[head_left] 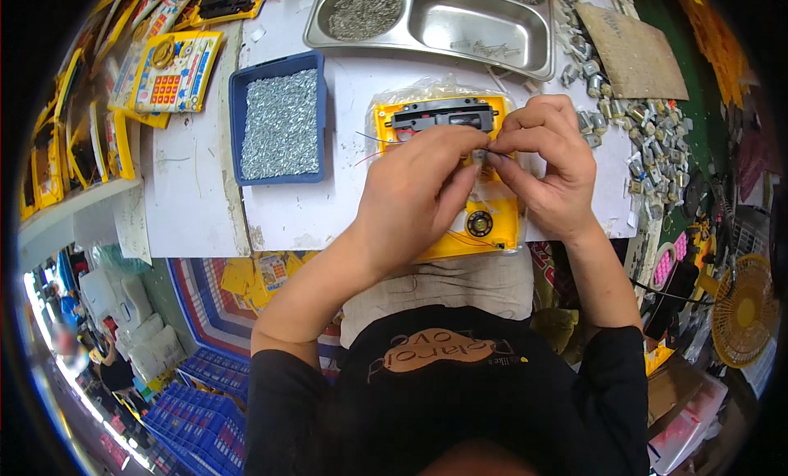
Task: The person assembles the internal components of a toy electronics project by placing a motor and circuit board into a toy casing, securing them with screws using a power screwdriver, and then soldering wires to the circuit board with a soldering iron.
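Observation:
A yellow plastic toy casing point(501, 217) lies open side up on clear plastic wrap in front of me. Across its far end sits a black mechanism point(447, 113), and a small round speaker point(478, 223) is at the near end. Over the casing's middle, my left hand point(410, 193) and my right hand point(548, 160) are closed, fingertips together in a pinch. Between them shows a thin dark wire point(490, 150); its ends are hidden by the fingers. Other fine wires stick out past the casing's left edge.
Left of the casing stands a blue bin point(236, 139) of small screws. A steel compartment tray point(480, 59) with metal bits is at the back. Small metal motors point(648, 148) lie heaped at the right beside cardboard point(632, 53). Yellow toy casings point(176, 74) are stacked at far left.

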Tool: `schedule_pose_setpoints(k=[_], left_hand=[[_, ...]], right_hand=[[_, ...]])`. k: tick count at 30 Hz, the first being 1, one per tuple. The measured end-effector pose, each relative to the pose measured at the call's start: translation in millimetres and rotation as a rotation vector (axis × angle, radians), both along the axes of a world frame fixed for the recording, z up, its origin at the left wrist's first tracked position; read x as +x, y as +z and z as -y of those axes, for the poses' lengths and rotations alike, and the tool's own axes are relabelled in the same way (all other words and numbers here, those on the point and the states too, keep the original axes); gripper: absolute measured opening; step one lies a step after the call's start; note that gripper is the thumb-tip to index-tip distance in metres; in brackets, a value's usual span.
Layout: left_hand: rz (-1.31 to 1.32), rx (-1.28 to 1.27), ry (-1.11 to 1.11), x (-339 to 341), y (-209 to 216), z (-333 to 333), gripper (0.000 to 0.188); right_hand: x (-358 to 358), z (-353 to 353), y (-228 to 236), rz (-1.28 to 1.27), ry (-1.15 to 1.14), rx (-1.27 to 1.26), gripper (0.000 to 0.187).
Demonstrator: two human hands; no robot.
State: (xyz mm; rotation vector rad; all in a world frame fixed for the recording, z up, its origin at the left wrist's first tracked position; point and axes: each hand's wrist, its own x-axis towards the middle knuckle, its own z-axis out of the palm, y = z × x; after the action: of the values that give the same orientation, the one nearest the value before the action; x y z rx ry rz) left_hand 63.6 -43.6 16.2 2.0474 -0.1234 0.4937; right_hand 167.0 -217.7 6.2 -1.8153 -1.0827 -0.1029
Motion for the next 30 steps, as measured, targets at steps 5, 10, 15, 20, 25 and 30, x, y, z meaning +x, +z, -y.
schedule_pose_setpoints(k=[5, 10, 15, 20, 25, 30], left_hand=[[-0.182, -0.073, -0.057, 11.9, -2.5, -1.3, 0.016], [-0.196, -0.001, -0.008, 8.2, -1.8, -2.0, 0.012], [-0.015, 0.142, -0.039, 15.4, 1.1, -5.8, 0.015], [-0.006, 0.175, -0.044, 3.8, -7.0, -22.2, 0.021], [0.099, 0.654, -0.161, 8.2, -6.9, -4.3, 0.022], [0.051, 0.711, -0.154, 9.2, -3.3, -1.3, 0.019]], right_hand=[[-2.6, 12.3, -9.5, -0.183, -0.038, 0.005, 0.018], [-14.2, 67.1, 1.8, 0.085, -0.186, -0.09, 0.019], [-12.1, 254.4, -5.2, -0.574, -0.912, 0.581, 0.042], [12.3, 374.6, -10.4, -0.739, -0.844, 0.991, 0.029], [53.3, 413.3, -17.0, -0.704, -0.899, 1.038, 0.03], [74.0, 447.9, -12.9, -0.79, -0.856, 1.068, 0.027]])
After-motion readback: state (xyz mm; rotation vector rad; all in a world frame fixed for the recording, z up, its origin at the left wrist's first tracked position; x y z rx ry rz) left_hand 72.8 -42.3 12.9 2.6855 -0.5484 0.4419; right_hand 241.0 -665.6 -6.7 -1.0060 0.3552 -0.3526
